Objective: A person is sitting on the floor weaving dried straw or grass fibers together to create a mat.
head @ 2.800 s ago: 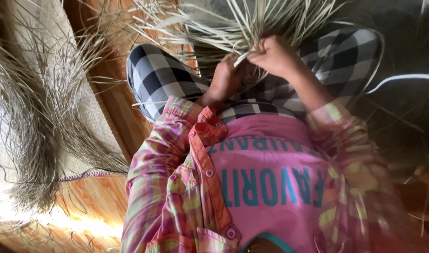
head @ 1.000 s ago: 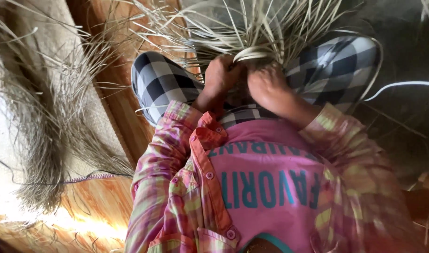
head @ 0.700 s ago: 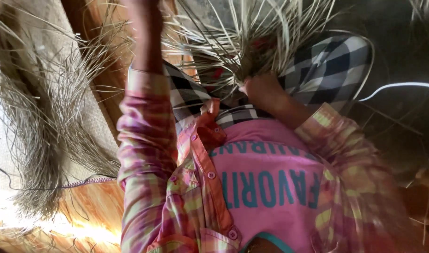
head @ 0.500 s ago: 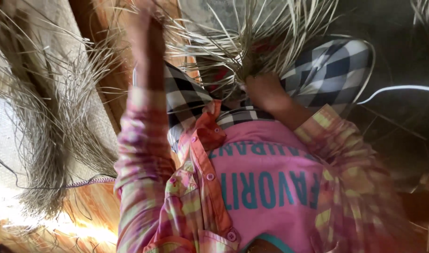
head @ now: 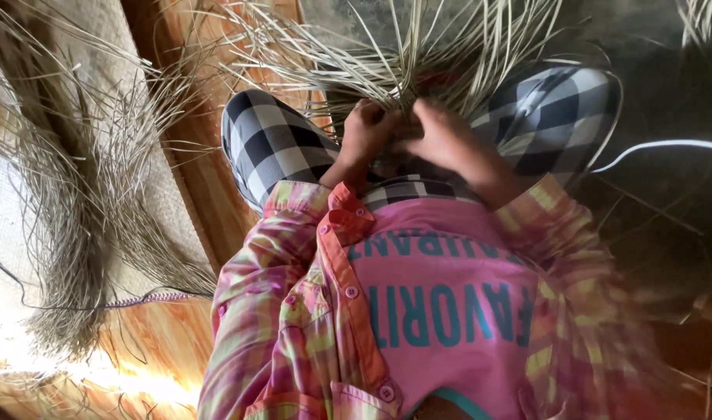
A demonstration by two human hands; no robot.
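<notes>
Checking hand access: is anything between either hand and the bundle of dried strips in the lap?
Nothing visible. The left hand and right hand are both already on the dried strips where they gather between the checked-trouser knees, fingers closed around them.

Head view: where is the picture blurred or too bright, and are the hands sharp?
Head view: the left hand and right hand are fairly sharp on the straw strips; the right sleeve is smeared by blur; strong glare washes out the floor at the lower left; the upper right is dim.
</notes>
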